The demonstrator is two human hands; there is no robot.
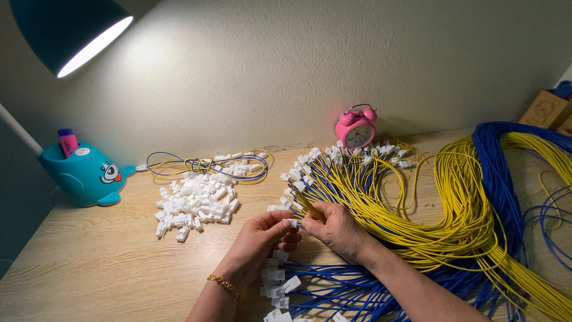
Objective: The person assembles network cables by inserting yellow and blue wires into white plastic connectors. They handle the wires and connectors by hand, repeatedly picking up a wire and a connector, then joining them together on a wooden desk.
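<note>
My left hand (257, 241), with a gold bracelet at the wrist, pinches a small white plastic connector (292, 222) between thumb and fingers. My right hand (336, 226) grips the end of a yellow wire (310, 210) and holds its tip right at that connector. Both hands meet above the wooden table (89, 262), over a large bundle of yellow wires (417, 220) that ends in white connectors. Blue wires with white connectors (333, 286) lie under my forearms.
A pile of loose white connectors (193, 206) lies to the left, with a small coil of finished wires (208, 164) behind it. A pink alarm clock (356, 128) stands by the wall. A teal animal-shaped lamp base (86, 176) sits far left. Cardboard boxes (545, 110) are at the far right.
</note>
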